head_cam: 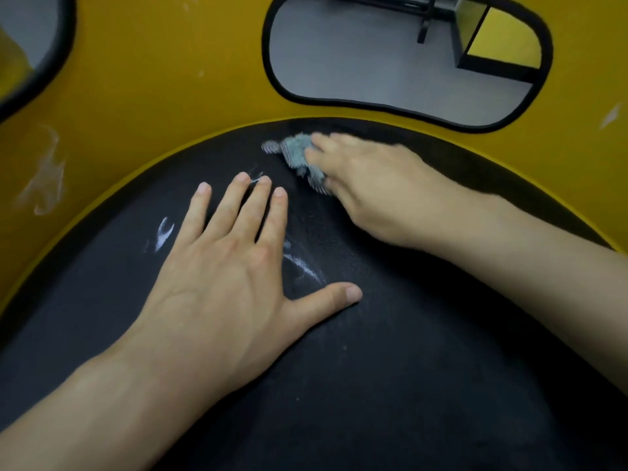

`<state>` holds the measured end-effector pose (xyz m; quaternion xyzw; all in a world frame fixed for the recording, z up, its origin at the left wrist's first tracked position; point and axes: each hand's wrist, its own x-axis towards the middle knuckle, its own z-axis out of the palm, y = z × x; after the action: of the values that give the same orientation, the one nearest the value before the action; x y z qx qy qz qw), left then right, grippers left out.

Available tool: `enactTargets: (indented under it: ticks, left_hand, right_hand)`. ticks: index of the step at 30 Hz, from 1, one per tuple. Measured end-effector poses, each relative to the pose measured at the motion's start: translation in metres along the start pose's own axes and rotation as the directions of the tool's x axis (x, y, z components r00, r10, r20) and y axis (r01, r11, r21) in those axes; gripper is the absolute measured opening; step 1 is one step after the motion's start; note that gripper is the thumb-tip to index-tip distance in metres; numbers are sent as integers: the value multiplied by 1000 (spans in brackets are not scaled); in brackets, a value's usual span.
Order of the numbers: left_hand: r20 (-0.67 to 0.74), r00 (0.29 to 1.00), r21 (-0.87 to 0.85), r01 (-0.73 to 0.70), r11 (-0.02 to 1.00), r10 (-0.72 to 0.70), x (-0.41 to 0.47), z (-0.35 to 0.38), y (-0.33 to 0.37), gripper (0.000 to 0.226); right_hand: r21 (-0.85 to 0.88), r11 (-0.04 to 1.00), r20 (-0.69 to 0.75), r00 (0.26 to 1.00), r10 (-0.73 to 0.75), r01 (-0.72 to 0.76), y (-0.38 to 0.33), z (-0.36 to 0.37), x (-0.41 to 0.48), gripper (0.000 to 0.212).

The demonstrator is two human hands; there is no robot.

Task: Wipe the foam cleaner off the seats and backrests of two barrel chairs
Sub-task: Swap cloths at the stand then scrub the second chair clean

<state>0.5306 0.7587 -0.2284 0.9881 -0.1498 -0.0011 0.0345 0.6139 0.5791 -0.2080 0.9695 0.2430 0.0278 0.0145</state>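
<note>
Foam streaks [306, 266] lie on the seat [407, 368], at six o'clock from the cloth [299, 154]. The right hand [367, 185], nearer, grips that cloth at the seat's rear. The left hand [224, 277] presses flat, fingers spread, beside the streaks. More foam marks the backrest [170, 79] at nine o'clock.

Likely an office or public lounge, though the view is narrow. A moulded yellow chair backrest [170, 79] with black-trimmed oval cut-outs [265, 52] curves round a black textured seat [407, 334]. Through one cut-out show smooth grey flooring [356, 62], a black-framed yellow box-shaped furniture piece [506, 39] and thin black metal legs [426, 22].
</note>
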Motion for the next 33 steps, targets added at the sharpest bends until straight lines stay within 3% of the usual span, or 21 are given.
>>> enactTargets:
  ticks: [3, 8, 13, 20, 24, 33]
  left_hand:
    - [-15, 1000, -14, -4, 1000, 4, -1, 0, -1, 127]
    - [-21, 1000, -16, -1, 1000, 1, -1, 4, -1, 127]
    - [5, 1000, 21, -1, 1000, 1, 0, 3, -1, 129]
    - [9, 1000, 6, -1, 1000, 1, -1, 1, -1, 130]
    - [10, 1000, 28, 4, 1000, -5, -2, 2, 0, 129]
    - [16, 1000, 25, 5, 1000, -5, -2, 2, -1, 128]
  right_hand:
    - [14, 999, 88, 996, -32, 31, -9, -3, -55, 54]
    - [-31, 999, 93, 996, 7, -4, -12, 4, -104, 58]
    - [116, 991, 96, 994, 50, -61, -8, 6, -41, 56]
    - [37, 987, 98, 984, 149, -154, 23, 9, 58, 51]
    - [57, 994, 47, 995, 86, -89, 10, 4, 1, 46]
    - [121, 992, 187, 982, 4, -27, -13, -17, -126, 56]
